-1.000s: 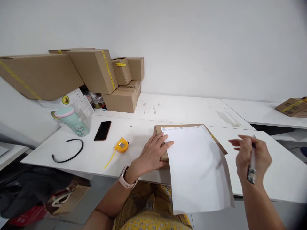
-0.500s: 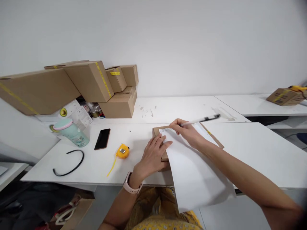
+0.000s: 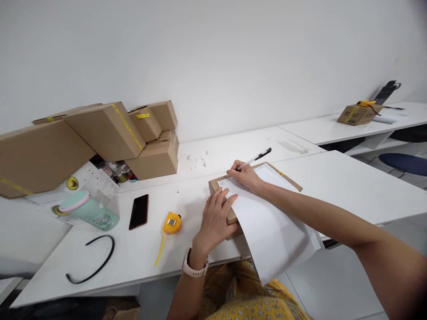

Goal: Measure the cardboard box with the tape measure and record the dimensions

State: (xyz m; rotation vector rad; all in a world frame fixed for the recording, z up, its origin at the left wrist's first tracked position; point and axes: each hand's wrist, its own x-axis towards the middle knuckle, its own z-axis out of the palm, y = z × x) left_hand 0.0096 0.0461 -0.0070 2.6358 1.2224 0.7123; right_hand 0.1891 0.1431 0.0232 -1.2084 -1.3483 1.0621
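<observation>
A sheet of white paper (image 3: 271, 231) with a few handwritten lines in its upper left corner lies over a cardboard box (image 3: 213, 181) and hangs past the table's front edge. My right hand (image 3: 245, 174) is closed around a white pen with a black end (image 3: 256, 158); its writing tip is hidden by the fingers, close to the paper's top edge. My left hand (image 3: 217, 215) rests with fingers spread on the box and the paper's left margin, wearing a pink-banded watch on the wrist. Under my right forearm, part of the paper is covered.
Left of the box are a yellow tape measure (image 3: 172, 223) with its tape partly out, a phone (image 3: 138, 211), a black headband-like loop (image 3: 105, 262) and a mint tumbler (image 3: 96, 214). Cardboard boxes (image 3: 110, 133) are stacked behind. Another box (image 3: 356, 114) sits far right.
The pen-holding right hand has come lower toward the paper's upper left, and the pen is steadier. My left hand stays on the box and paper. The camera view has turned slightly right and tilted.
</observation>
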